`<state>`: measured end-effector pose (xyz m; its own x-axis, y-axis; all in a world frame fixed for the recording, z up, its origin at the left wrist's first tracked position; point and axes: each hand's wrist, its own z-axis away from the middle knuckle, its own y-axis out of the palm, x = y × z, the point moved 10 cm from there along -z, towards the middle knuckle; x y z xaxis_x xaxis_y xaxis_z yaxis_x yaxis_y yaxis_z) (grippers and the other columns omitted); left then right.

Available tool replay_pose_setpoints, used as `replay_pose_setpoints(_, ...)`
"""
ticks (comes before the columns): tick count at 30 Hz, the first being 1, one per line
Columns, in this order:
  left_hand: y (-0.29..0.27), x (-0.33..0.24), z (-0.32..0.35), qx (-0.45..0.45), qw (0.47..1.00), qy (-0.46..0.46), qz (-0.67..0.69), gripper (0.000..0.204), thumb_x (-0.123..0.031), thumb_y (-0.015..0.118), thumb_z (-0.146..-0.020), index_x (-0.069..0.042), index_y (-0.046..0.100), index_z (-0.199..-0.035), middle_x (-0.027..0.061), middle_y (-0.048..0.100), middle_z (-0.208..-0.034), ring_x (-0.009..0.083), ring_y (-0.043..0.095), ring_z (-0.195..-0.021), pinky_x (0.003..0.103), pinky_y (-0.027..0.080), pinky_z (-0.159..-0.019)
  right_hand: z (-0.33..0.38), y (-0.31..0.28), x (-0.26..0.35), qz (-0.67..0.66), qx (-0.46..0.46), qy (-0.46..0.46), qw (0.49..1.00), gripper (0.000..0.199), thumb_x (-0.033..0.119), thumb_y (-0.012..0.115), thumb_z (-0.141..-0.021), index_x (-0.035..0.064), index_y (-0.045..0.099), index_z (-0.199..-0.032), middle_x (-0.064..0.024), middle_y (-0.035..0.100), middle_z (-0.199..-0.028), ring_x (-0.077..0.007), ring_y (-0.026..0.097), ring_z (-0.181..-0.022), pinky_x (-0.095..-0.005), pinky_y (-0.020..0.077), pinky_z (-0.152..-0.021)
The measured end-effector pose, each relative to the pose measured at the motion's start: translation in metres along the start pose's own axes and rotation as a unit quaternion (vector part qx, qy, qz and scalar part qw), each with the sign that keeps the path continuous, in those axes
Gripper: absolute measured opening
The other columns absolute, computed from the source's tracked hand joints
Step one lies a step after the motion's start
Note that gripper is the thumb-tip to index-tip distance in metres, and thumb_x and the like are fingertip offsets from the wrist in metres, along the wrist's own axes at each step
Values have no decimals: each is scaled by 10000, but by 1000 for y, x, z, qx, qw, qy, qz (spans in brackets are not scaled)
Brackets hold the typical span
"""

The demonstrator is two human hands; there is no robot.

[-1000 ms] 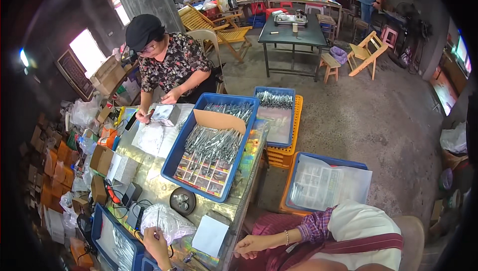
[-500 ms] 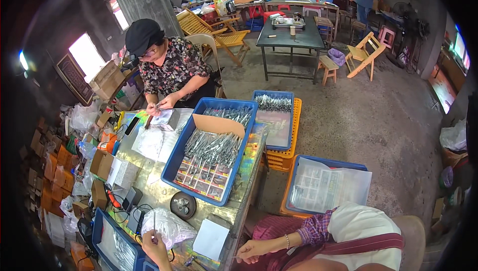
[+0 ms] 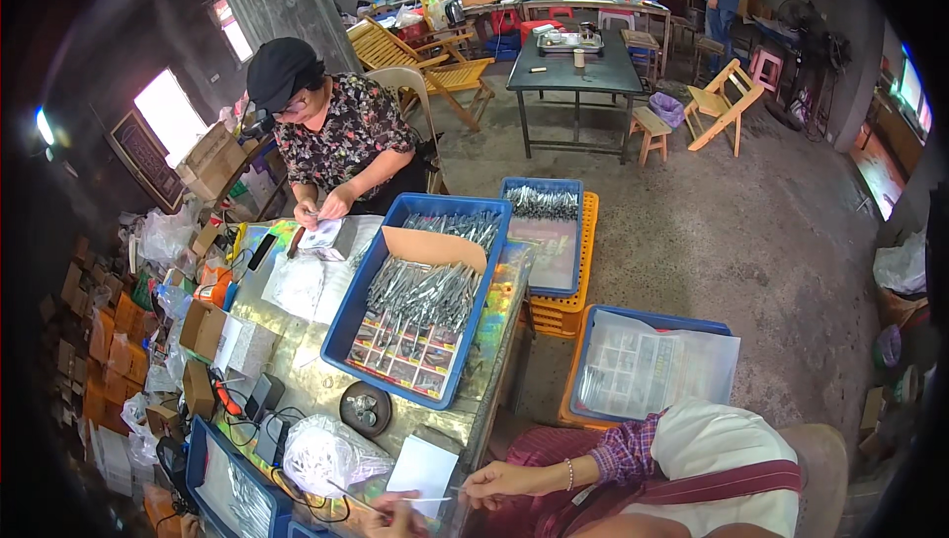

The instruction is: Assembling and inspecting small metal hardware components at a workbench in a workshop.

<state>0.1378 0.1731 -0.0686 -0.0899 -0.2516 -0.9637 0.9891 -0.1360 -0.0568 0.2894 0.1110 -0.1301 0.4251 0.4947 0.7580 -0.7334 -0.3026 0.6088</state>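
Note:
Low in the view, over the table's near edge, my left hand [image 3: 397, 518] is closed on a thin rod [image 3: 351, 494] that slants up to the left. A slim pale strip [image 3: 430, 499] extends from the same hand toward the right one. My right hand [image 3: 494, 484], with a beaded bracelet and plaid sleeve, pinches something small whose thin tip points left. The two hands are close together but apart. Just beyond them lies a white card [image 3: 423, 467] on a dark block. A clear plastic bag of pale items [image 3: 331, 454] sits left of the card.
A blue tray [image 3: 331, 358] of metal pieces stands mid-table, beside a round brown dish [image 3: 365, 408]. Across the table sits a person [image 3: 346, 128] working with both hands. Blue trays on orange crates [image 3: 563, 319] stand to the right. Another blue tray [image 3: 203, 439] is at lower left.
My left hand has moved down and right, near my right hand. Its rod, upright before, now slants left. My right hand has risen slightly. The person opposite has shifted their hands.

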Motion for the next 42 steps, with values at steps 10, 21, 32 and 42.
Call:
replay_pose_setpoints(10,25,15,34,-100,981,81,-145,90,39,656,-722,26,653,-811,-11,514,-555,31,416,-435,177,288,-394,3,-19,24,-87,-67,-46,993,262,213,486,-936,3,586,-1055,-17,589,-768,-80,542,-649,-202,426,-569)
replay_pose_setpoints(21,41,6,49,-63,958,155,-234,166,-16,680,-727,-13,682,-894,52,626,-659,57,503,-534,208,390,-486,3,-28,24,-1,-95,-4,995,234,172,491,-931,5,581,-1070,-11,577,-820,-74,535,-709,-212,435,-647)
replay_pose_setpoints(32,24,-12,55,-170,941,170,-237,133,-3,677,-737,-20,688,-868,47,607,-638,65,490,-533,213,386,-497,0,-25,33,50,-119,-52,990,211,116,555,-894,-24,591,-1048,-21,601,-866,-81,557,-796,-204,460,-700)
replay_pose_setpoints(42,42,-17,59,-159,949,216,-167,180,19,678,-735,-20,680,-910,45,589,-649,76,490,-544,217,379,-493,6,-12,28,-4,-105,-30,994,242,58,552,-883,-53,565,-1097,-84,628,-979,-144,612,-898,-265,503,-814)
